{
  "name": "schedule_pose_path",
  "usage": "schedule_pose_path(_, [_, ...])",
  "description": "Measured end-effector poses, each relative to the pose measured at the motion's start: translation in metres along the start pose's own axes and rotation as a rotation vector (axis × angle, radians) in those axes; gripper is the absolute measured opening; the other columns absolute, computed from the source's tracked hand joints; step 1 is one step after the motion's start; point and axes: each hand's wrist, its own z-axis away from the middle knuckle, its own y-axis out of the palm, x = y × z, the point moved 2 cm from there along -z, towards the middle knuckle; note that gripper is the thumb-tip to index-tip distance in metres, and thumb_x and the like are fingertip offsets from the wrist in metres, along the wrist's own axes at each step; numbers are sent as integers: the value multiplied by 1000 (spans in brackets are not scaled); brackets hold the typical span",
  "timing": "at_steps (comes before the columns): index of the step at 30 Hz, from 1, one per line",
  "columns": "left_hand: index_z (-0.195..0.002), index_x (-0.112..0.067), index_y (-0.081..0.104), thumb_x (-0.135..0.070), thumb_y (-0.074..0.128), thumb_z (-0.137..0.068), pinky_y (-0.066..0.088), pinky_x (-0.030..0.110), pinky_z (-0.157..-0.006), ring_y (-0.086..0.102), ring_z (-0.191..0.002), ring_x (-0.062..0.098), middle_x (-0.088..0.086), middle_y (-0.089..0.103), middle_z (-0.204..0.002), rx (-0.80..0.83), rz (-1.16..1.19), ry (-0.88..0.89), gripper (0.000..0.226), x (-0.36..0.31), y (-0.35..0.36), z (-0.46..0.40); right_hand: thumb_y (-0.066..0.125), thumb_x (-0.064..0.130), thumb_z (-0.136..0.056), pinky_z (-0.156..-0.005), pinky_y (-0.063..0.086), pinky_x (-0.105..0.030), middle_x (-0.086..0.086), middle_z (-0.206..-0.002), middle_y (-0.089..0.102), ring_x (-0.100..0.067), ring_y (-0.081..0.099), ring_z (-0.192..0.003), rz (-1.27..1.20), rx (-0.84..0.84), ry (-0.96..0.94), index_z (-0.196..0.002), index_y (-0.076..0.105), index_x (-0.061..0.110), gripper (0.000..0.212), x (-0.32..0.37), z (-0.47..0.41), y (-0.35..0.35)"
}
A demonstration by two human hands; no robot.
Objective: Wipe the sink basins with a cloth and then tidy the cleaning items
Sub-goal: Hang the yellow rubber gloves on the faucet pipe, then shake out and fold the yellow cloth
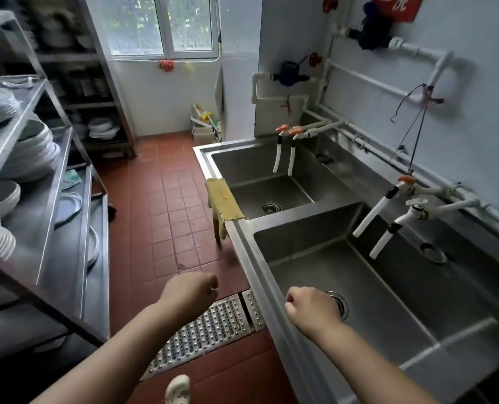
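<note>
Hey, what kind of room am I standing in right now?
Most likely a commercial kitchen's dishwashing area: deep stainless steel sink basins in a row, metal shelving stacked with white plates, and a red-tiled floor with a metal drain grate.

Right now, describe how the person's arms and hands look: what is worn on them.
Both arms are bare as far as the view shows: no sleeves in sight. The left hand and the right hand wear no gloves, and no watch, bracelet or ring can be seen on them. The picture is slightly blurred, so small marks cannot be told.
</note>
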Motion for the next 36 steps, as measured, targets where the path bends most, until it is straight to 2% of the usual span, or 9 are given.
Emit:
schedule_pose_path(10, [-111, -28, 61, -35, 43, -91, 49, 28, -83, 60, -107, 19, -6, 66, -114, 28, -9, 121, 27, 122, -29, -148, 45, 33, -91, -79, 45, -31, -2, -110, 65, -26, 59, -101, -59, 2, 184, -106, 62, 24, 24, 72, -147, -8])
schedule_pose_path(17, [-112, -28, 62, -35, 45, -92, 48, 27, -82, 61, -106, 17, -7, 67, -113, 67, 0, 149, 27, 194, -37, -240, 51, 32, -88, -75, 49, -27, 4, -101, 68, -19, 61, -94, -304, 48, 359, -96, 66, 28, 18, 117, -231, 6])
schedule_pose_path(24, [-112, -30, 61, -34, 44, -92, 50, 27, -83, 61, -105, 16, -8, 66, -113, 150, -15, 173, 26, 206, -21, -311, 50, 28, -88, -72, 47, -26, 3, -102, 69, -19, 61, -92, -321, 70, 418, -92, 68, 26, 18, 107, -302, 18])
schedule_pose_path(31, [-101, -21, 64, -29, 43, -91, 54, 31, -77, 64, -92, 18, -4, 69, -100, 129, -26, 156, 24, 207, -21, -382, 48, 22, -85, -74, 46, -25, 3, -101, 70, -21, 62, -95, -361, 130, 495, -89, 68, 26, 21, 95, -357, 30])
schedule_pose_path(36, [-101, -21, 65, -30, 45, -92, 55, 32, -74, 65, -87, 18, -4, 70, -97, 85, 21, 162, 23, 206, -21, -436, 49, 23, -88, -74, 48, -25, 5, -101, 69, -19, 62, -92, -373, 122, 554, -93, 68, 28, 20, 93, -378, 38])
